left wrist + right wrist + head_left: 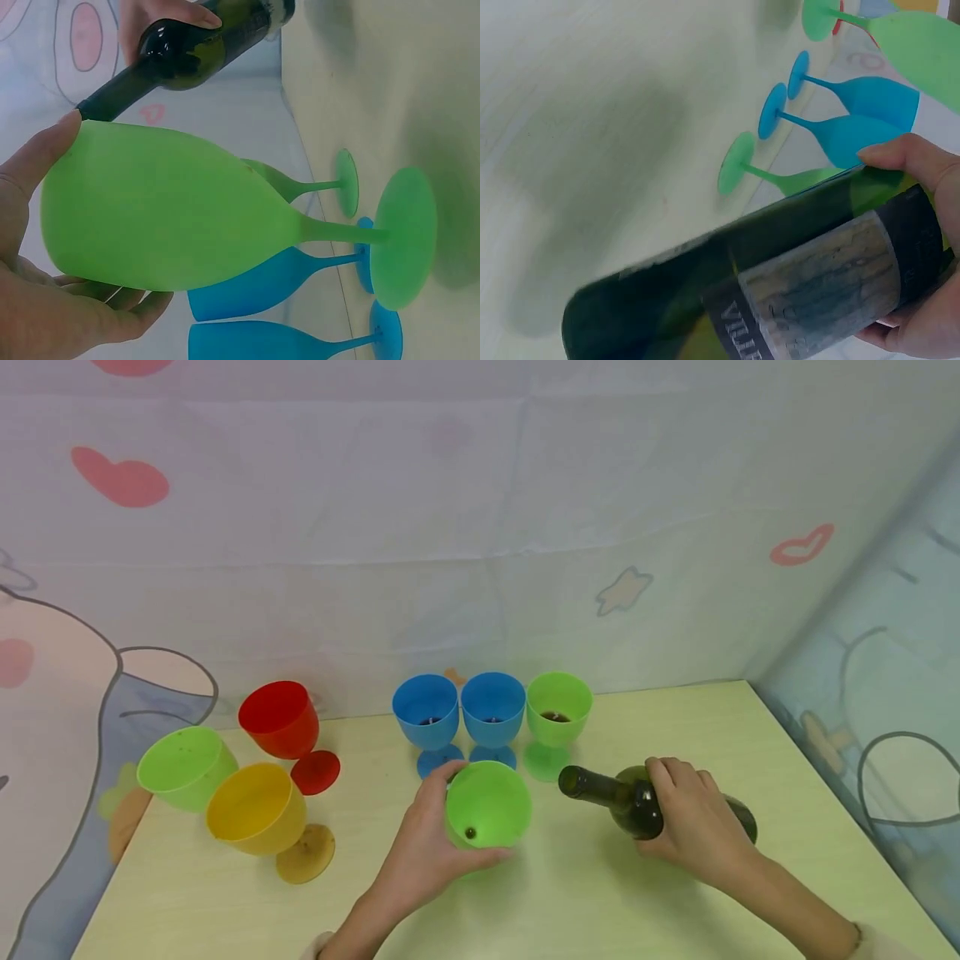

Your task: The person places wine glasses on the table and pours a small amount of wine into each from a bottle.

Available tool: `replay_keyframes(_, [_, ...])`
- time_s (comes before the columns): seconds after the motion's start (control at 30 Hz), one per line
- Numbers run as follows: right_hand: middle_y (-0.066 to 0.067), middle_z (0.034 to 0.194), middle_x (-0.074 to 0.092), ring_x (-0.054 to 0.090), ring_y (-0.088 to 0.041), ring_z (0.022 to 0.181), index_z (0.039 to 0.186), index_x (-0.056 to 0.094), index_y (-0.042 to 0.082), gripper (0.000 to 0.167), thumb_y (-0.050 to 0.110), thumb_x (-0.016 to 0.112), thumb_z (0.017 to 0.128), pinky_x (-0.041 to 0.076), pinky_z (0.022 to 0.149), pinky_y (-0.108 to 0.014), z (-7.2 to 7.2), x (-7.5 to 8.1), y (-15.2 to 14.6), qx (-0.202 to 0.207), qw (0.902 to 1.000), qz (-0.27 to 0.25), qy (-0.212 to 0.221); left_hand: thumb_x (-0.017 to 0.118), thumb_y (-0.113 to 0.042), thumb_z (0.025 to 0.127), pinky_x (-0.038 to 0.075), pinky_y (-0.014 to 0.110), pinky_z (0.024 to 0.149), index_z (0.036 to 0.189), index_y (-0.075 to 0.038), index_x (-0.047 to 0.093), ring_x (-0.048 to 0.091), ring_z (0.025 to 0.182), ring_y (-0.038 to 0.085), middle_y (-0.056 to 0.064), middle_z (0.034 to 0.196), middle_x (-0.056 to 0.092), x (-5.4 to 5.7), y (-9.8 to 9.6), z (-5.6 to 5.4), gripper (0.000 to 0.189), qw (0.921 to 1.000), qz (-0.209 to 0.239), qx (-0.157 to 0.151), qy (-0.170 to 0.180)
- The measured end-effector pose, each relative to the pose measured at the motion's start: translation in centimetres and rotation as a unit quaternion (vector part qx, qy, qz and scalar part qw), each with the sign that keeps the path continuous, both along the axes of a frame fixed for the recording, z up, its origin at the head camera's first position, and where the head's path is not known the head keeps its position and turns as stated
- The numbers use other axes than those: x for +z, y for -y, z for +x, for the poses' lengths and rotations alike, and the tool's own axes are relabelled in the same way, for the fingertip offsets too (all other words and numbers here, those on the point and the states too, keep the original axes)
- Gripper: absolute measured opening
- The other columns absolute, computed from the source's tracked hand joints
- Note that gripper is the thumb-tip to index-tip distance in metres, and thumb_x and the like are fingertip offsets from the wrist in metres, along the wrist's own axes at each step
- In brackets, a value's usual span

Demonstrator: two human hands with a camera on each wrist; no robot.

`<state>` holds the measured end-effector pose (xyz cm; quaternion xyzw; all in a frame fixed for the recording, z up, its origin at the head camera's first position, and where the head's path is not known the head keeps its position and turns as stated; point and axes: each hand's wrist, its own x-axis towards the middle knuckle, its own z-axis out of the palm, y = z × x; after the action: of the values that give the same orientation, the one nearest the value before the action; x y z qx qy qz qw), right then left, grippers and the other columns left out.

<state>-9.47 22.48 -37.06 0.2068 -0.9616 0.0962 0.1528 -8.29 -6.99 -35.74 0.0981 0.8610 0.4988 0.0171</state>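
Note:
My left hand (423,843) grips a green plastic goblet (491,802) by its bowl, thumb on one side and fingers on the other. A small dark spot of liquid shows inside that bowl. In the left wrist view the goblet's stem and foot (405,240) hang down over the table. My right hand (697,818) holds a dark green wine bottle (633,802) around its body, tilted with the neck toward the goblet. The bottle's mouth is apart from the rim in the head view. Its label (817,285) faces the right wrist camera.
Behind stand two blue goblets (425,710) (493,710) and another green goblet (558,706), each with dark liquid inside. To the left are a red goblet (281,718), a yellow goblet (258,810) and a green goblet (187,768). A printed cloth (375,527) hangs behind the table (660,718).

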Motion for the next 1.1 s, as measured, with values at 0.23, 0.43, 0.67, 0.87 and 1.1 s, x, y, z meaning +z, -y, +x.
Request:
replay_keyframes(0.23, [-0.022, 0.096, 0.053, 0.053, -0.037, 0.088, 0.102, 0.046, -0.005, 0.079, 0.027, 0.087, 0.042, 0.043, 0.073, -0.049, 0.2, 0.0, 0.3, 0.025, 0.9959, 0.07, -0.05, 0.087, -0.032, 0.057, 0.044, 0.045, 0.081, 0.131, -0.007, 0.035, 0.045, 0.108, 0.028, 0.007, 0.121, 0.046, -0.3, -0.3, 0.2, 0.094, 0.9999, -0.008, -0.01, 0.006])
replay_keyframes(0.43, [-0.022, 0.094, 0.052, 0.053, -0.037, 0.087, 0.1, 0.047, -0.005, 0.082, 0.031, 0.089, 0.04, 0.043, 0.073, -0.049, 0.3, 0.2, 0.5, 0.034, 0.9915, 0.101, -0.075, 0.087, -0.031, 0.057, 0.043, 0.047, 0.081, 0.132, -0.006, 0.035, 0.045, 0.108, 0.028, 0.01, 0.122, 0.045, -0.3, -0.5, 0.3, 0.095, 0.9996, -0.016, -0.022, -0.003])
replay_keyframes(0.67, [-0.021, 0.092, 0.051, 0.052, -0.037, 0.085, 0.1, 0.046, -0.003, 0.079, 0.027, 0.088, 0.04, 0.042, 0.073, -0.048, 0.4, 0.6, 1.0, 0.038, 0.9879, 0.116, -0.095, 0.086, -0.032, 0.057, 0.044, 0.045, 0.08, 0.131, -0.005, 0.036, 0.046, 0.108, 0.028, 0.01, 0.122, 0.045, -0.3, -0.5, 0.3, 0.094, 0.9987, -0.033, -0.034, -0.019])
replay_keyframes(0.87, [-0.02, 0.089, 0.05, 0.051, -0.036, 0.081, 0.098, 0.045, -0.003, 0.074, 0.023, 0.084, 0.041, 0.042, 0.071, -0.046, 0.3, 0.9, 1.2, 0.052, 0.9825, 0.126, -0.127, 0.087, -0.028, 0.057, 0.044, 0.046, 0.08, 0.131, -0.005, 0.036, 0.045, 0.108, 0.028, 0.01, 0.122, 0.045, -0.3, -0.5, 0.3, 0.093, 0.998, -0.038, -0.045, -0.024])
replay_keyframes(1.1, [-0.02, 0.085, 0.048, 0.05, -0.036, 0.077, 0.097, 0.044, -0.005, 0.077, 0.024, 0.085, 0.039, 0.042, 0.07, -0.045, 0.1, 1.4, 1.3, 0.063, 0.976, 0.145, -0.15, 0.088, -0.025, 0.056, 0.043, 0.048, 0.082, 0.131, -0.006, 0.037, 0.044, 0.109, 0.027, 0.009, 0.122, 0.046, -0.4, -0.5, 0.3, 0.093, 0.9971, -0.039, -0.052, -0.039])
